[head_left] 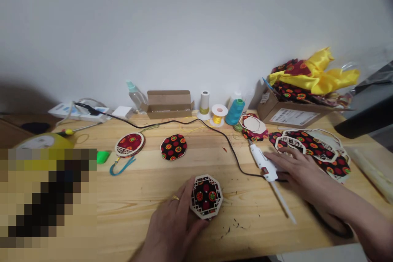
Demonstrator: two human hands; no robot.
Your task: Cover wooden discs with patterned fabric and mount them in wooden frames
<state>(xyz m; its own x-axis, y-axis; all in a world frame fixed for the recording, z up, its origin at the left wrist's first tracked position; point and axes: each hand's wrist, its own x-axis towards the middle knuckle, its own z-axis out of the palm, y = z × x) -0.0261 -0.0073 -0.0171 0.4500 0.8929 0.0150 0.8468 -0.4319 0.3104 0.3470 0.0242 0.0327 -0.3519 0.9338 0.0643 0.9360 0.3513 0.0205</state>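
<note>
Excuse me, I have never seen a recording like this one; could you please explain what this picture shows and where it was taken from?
This picture comes from one camera worn on a person's head, looking forward and down, so the two bare hands at the bottom are that person's own. No machine appears to be involved. The left hand holds an eight-sided wooden frame with dark flowered cloth inside. The right hand lies over a white hot glue gun, which has a glue stick sticking out. On the wooden table lie a round frame with red cloth, a round piece of dark flowered cloth and a spool of teal thread. A cardboard box at the back right holds yellow and flowered cloth.
</note>
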